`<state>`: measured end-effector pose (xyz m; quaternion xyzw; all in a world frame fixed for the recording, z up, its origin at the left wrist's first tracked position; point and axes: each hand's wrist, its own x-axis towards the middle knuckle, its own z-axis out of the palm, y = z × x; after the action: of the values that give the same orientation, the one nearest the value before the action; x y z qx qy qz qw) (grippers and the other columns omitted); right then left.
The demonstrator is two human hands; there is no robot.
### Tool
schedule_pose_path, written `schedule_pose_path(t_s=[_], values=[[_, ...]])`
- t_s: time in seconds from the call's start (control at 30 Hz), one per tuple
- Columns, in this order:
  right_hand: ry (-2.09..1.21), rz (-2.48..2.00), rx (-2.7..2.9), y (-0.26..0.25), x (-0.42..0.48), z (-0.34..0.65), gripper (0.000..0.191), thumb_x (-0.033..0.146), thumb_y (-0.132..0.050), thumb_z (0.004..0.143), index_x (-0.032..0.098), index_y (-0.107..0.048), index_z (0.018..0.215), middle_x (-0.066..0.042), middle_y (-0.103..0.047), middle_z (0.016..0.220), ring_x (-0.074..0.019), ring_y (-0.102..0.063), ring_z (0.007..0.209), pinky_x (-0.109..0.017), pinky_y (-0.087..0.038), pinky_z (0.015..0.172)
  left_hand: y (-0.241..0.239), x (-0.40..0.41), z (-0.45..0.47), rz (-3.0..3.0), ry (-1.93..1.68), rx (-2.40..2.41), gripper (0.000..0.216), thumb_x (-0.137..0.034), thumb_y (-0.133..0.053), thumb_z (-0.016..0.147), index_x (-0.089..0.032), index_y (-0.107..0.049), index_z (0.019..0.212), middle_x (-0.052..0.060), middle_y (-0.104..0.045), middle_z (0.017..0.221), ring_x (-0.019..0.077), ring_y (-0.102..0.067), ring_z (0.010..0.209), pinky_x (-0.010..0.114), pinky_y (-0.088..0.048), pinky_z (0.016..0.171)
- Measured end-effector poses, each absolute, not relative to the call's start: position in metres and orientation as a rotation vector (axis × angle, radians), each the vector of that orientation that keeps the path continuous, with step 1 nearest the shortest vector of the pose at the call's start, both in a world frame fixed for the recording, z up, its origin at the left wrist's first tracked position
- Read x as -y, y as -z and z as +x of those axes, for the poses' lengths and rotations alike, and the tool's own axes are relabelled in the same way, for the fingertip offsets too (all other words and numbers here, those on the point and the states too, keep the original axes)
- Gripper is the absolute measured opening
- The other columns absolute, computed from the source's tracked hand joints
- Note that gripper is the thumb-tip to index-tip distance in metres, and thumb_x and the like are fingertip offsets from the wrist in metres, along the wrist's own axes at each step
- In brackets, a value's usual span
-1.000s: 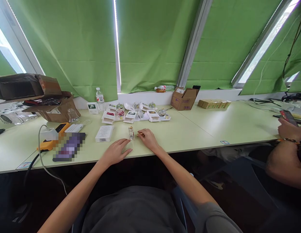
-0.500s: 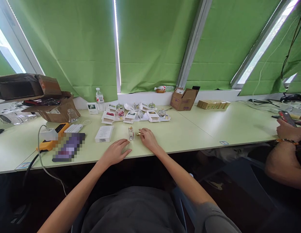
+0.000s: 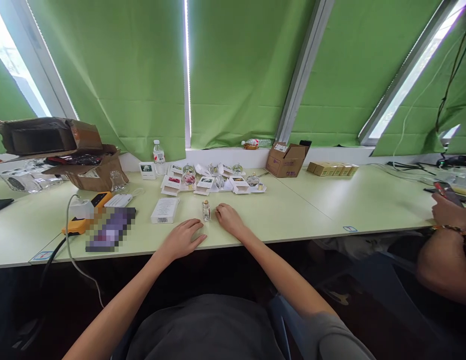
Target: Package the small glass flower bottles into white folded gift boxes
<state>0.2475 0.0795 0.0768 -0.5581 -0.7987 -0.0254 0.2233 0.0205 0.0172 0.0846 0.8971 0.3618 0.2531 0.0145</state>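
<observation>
A small clear glass bottle with a gold top [image 3: 206, 211] stands upright on the table between my hands. My left hand [image 3: 183, 239] rests on the tabletop just left of the bottle, thumb spread from the fingers and nothing held. To the bottle's right lies my right hand [image 3: 229, 221], its fingers curled down toward the table. Whatever is under or in those fingers is hidden. A white box with a barcode [image 3: 165, 210] lies beyond my left hand.
Farther back are several opened white boxes [image 3: 204, 184] with round glass bottles [image 3: 188, 177], a water bottle [image 3: 158, 157] and a brown carton [image 3: 287, 161]. A phone [image 3: 111, 229] and an orange power strip [image 3: 75, 226] are left. Another person's hand [image 3: 448, 212] holds a phone at right.
The small gold piece that showed at my right fingertips is out of sight now. The bottle and my left hand keep their places on the table; the whole view has shifted slightly.
</observation>
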Motion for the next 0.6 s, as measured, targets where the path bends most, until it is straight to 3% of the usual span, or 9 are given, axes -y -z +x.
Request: schedule_pose_path(t_s=[0.3,0.6], values=[[-0.004,-1.477,2.208,-0.077,-0.095,0.253,0.016,0.016,-0.050,0.093,0.016,-0.066,0.088,-0.011,-0.068,0.094,-0.0202,-0.062,0.092,-0.030,-0.043,0.085,-0.084,-0.018,0.020,2.789,-0.789,-1.126,0.038,-0.044,-0.043,0.095,-0.022,-0.060,0.121,0.009,-0.060,0.129,0.0265,-0.055,0.120,0.042,-0.044,0.103],[-0.096,-1.449,2.094,-0.078,-0.109,0.250,0.018,0.018,-0.050,0.093,0.014,-0.064,0.102,-0.011,-0.069,0.101,-0.0189,-0.064,0.094,-0.029,-0.045,0.082,-0.084,-0.019,0.020,2.788,-0.781,-1.126,0.039,-0.045,-0.042,0.095,-0.021,-0.059,0.121,0.009,-0.060,0.129,0.0263,-0.055,0.121,0.043,-0.043,0.104]])
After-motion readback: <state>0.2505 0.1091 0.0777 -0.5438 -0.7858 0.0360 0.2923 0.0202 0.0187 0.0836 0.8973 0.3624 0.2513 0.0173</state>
